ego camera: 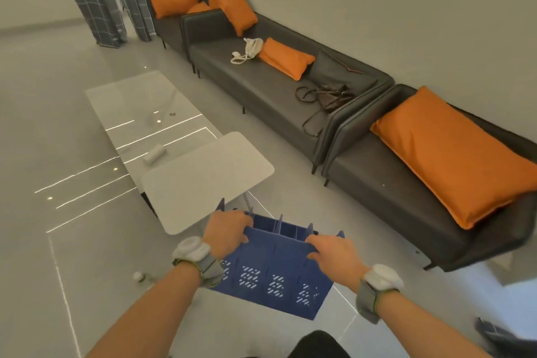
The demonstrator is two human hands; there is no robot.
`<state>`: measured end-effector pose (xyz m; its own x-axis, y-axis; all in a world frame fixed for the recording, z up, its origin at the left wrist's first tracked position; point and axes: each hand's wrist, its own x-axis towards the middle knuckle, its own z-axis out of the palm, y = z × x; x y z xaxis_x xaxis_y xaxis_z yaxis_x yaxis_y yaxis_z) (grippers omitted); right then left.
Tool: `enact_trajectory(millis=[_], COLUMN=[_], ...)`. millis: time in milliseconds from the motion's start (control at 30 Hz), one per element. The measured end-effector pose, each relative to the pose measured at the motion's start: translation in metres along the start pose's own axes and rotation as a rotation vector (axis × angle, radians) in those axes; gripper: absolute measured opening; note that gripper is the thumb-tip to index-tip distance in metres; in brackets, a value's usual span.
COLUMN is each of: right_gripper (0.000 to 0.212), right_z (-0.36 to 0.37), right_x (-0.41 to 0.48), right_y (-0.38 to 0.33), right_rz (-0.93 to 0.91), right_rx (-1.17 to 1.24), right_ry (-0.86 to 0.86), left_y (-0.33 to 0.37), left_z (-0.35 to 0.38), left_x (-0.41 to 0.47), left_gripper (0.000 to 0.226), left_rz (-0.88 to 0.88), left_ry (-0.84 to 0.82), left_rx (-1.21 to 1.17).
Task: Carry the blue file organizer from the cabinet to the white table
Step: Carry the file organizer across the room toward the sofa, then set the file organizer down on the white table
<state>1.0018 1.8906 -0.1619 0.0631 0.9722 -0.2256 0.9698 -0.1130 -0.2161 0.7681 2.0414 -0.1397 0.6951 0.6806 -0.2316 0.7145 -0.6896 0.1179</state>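
Note:
The blue file organizer [276, 273] is a plastic rack with several dividers and slotted cut-outs in its near wall. It hangs in the air above the floor at lower centre. My left hand [225, 229] grips its top edge at the left end. My right hand [334, 256] grips the top edge at the right end. The white table [203, 180] stands just beyond the organizer, its near edge partly hidden by my left hand. The cabinet is out of view.
A glossy low table [130, 107] with a small white box [154, 153] stands behind the white table. Dark sofas [261, 81] with orange cushions [453, 151] and a brown bag [328, 96] line the right wall. A small bottle [139, 276] lies on the floor.

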Motion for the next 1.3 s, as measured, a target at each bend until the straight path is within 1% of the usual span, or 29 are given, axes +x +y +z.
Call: enact_trajectory(millis=[33,67,267,300,367,400,467,567,733,867,967,1000,1067,1133,1233,1300], right_gripper=[0.014,0.014,0.018,0.018,0.017,0.016,0.014,0.010,0.012,0.020,0.024,0.025,0.027,0.026,0.026,0.028], right_z=[-0.003,-0.005,-0.020,-0.028,-0.040,-0.050,-0.063,-0.077,-0.082,-0.062,-0.031,-0.017,-0.006,0.000,-0.001,-0.005], right_x=[0.008,0.048,0.159,0.198,0.231,0.269,0.317,0.360,0.439,0.476,0.500,0.521,0.524,0.528,0.569,0.599], right_y=[0.001,0.013,0.035,0.044,0.043,0.048,0.056,0.057,0.052,0.049,0.048,0.046,0.047,0.047,0.040,0.038], right_rz=[-0.001,-0.038,-0.171,-0.205,-0.236,-0.276,-0.311,-0.362,-0.415,-0.387,-0.351,-0.332,-0.311,-0.329,-0.330,-0.292], right_rx=[-0.004,-0.021,-0.093,-0.109,-0.132,-0.124,-0.155,-0.176,-0.251,-0.269,-0.317,-0.314,-0.328,-0.356,-0.379,-0.357], right_ry=[-0.016,-0.026,-0.037,-0.042,-0.068,-0.065,-0.081,-0.072,-0.068,-0.098,-0.197,-0.230,-0.273,-0.260,-0.226,-0.217], left_y=[-0.002,-0.018,-0.062,-0.076,-0.089,-0.103,-0.117,-0.127,-0.154,-0.175,-0.196,-0.215,-0.222,-0.229,-0.261,-0.281], left_z=[-0.003,-0.002,0.000,-0.007,-0.019,-0.026,-0.037,-0.040,-0.032,-0.006,0.021,0.031,0.038,0.041,0.041,0.038], left_x=[0.006,0.036,0.095,0.120,0.137,0.160,0.186,0.203,0.243,0.270,0.292,0.307,0.312,0.314,0.338,0.359], left_gripper=[0.024,0.025,0.024,0.024,0.023,0.022,0.024,0.027,0.019,0.018,0.019,0.019,0.023,0.028,0.025,0.025], left_rz=[-0.005,-0.029,-0.142,-0.183,-0.225,-0.273,-0.324,-0.375,-0.441,-0.465,-0.434,-0.422,-0.424,-0.448,-0.443,-0.420], left_ry=[-0.011,-0.012,-0.049,-0.046,-0.031,-0.004,0.018,0.032,0.006,-0.045,-0.138,-0.164,-0.186,-0.165,-0.142,-0.172], left_rx=[0.005,-0.012,-0.100,-0.111,-0.118,-0.133,-0.122,-0.104,-0.068,-0.098,-0.152,-0.168,-0.177,-0.221,-0.291,-0.320])
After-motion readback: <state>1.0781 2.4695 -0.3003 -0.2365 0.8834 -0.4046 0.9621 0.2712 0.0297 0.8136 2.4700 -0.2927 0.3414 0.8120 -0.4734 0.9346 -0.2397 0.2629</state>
